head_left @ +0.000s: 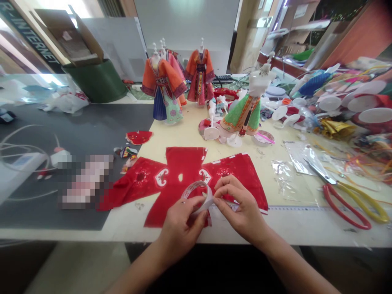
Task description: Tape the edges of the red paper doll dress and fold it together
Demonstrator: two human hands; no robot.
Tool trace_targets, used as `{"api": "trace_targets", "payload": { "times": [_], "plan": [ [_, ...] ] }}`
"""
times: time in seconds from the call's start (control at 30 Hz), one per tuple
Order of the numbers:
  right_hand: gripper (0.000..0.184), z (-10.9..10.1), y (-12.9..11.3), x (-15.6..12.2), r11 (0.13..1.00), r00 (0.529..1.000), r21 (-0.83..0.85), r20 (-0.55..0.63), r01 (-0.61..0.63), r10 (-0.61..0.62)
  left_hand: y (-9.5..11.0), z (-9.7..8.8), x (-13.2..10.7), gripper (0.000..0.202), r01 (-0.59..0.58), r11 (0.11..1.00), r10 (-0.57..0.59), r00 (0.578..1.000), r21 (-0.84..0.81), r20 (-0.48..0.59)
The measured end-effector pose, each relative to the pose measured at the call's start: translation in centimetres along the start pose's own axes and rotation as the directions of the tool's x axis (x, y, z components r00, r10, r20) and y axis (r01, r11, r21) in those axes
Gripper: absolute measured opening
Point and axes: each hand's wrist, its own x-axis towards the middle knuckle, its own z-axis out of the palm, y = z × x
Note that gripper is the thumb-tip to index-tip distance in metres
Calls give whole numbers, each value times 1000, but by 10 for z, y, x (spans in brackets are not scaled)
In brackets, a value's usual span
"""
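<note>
My left hand point(183, 222) is closed round a roll of white tape point(209, 201) with printing on its inner ring. The fingertips of my right hand point(237, 204) pinch at the roll's right edge, where the tape's loose end may be; it is too small to make out. Beneath both hands a cross-shaped piece of red cloth point(180, 159) lies spread on the table, with a small hole in its middle. White heart-shaped motifs and flower patterns mark its two side arms. Short white strips point(241, 154) sit along its right-hand edges. Its left arm is bunched in folds.
Scissors point(329, 179) with red and yellow handles lie open at right, near clear plastic bags point(284, 175). Small dressed mannequins point(165, 85) and a green-skirted one point(245, 114) stand behind the cloth. A ruler point(290, 208) runs along the front. Cables point(27, 130) lie left.
</note>
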Motion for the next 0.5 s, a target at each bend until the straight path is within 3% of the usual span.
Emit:
{"api": "trace_targets", "payload": {
  "times": [0.13,0.3,0.5],
  "plan": [
    [9,1,-2,-3,997,996,-47,-56,61,-63,-3,0,1,35,4,1000,-3,1000,16,-26],
    [11,1,-4,-6,986,985,-108,-103,128,-139,-4,-4,5,20,-65,997,68,995,35,-69],
    [11,2,-2,-4,999,991,-4,-121,49,-49,1,-6,7,12,69,996,-70,997,-55,-20]
  ]
}}
